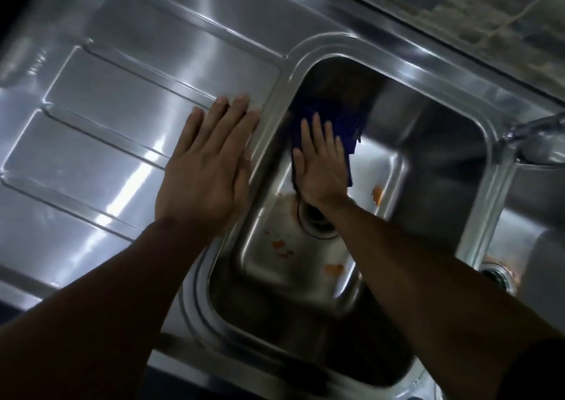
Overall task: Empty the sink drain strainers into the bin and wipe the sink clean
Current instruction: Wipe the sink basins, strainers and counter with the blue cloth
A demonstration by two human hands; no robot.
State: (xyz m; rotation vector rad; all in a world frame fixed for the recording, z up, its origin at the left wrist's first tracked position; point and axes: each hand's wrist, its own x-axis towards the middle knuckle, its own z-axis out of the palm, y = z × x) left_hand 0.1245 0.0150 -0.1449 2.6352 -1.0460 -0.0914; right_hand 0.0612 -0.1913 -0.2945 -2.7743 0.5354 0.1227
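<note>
**Fingers flat on cloth and drainboard**

Fingers (315, 130) of right hand (321, 170) spread and extended, pressed flat onto dark blue cloth (333, 115) against far-left inner wall of sink basin (428, 142); not curled around anything. Cloth partly under palm, rest bunched up along wall above fingertips. Fingers (232, 115) of left hand (204, 167) likewise straight and together, laid palm-down on ribbed steel drainboard (107, 118), tips just beside basin rim, holding nothing.

Just below right wrist, open drain (318, 222) in basin floor, partly hidden by forearm; whether strainer sits inside cannot be told. Orange smears (282, 248) on basin floor near drain, another orange patch (334, 268) nearer, one more (378, 194) to right of hand. Second basin at right edge with own drain fitting (496, 274), orange residue around it. Faucet (532, 124) over divider between basins. Motion blur around right hand.
</note>
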